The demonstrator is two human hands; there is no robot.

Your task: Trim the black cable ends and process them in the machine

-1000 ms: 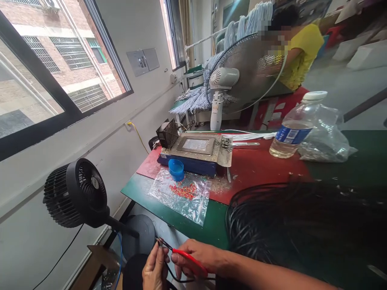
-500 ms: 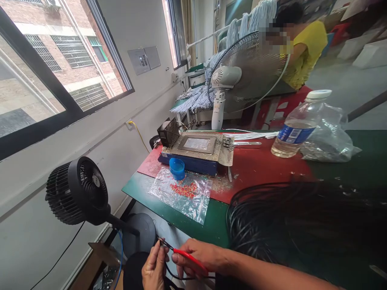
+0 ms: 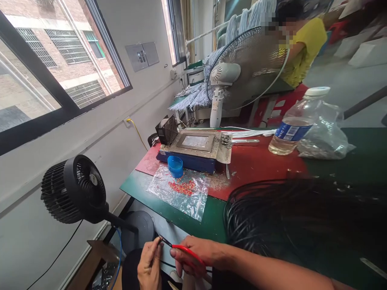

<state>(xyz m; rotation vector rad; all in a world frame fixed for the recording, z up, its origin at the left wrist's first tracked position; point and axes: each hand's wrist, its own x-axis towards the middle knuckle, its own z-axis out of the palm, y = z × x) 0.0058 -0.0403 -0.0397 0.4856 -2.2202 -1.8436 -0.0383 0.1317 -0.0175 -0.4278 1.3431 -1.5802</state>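
Head view: the red-handled tool (image 3: pixel 190 252) is held in the right hand (image 3: pixel 208 251), its tip at the left hand (image 3: pixel 148 266), which pinches a black cable (image 3: pixel 168 264). Both hands are just before the green table (image 3: pixel 216 221), which bears a black wire bundle (image 3: pixel 250 219).

A green table (image 3: pixel 216 219) carries a red mat (image 3: pixel 256 161). Clockwise from the tabletop's middle lie white cords (image 3: pixel 248 132) at twelve, a bottle (image 3: pixel 288 131) at one, a bulging clear bag (image 3: pixel 326 139) at two, heaped black cables (image 3: pixel 250 221) around four, a flat plastic bag (image 3: pixel 198 205) at nine, and a blue-sided machine (image 3: pixel 190 162) at ten.
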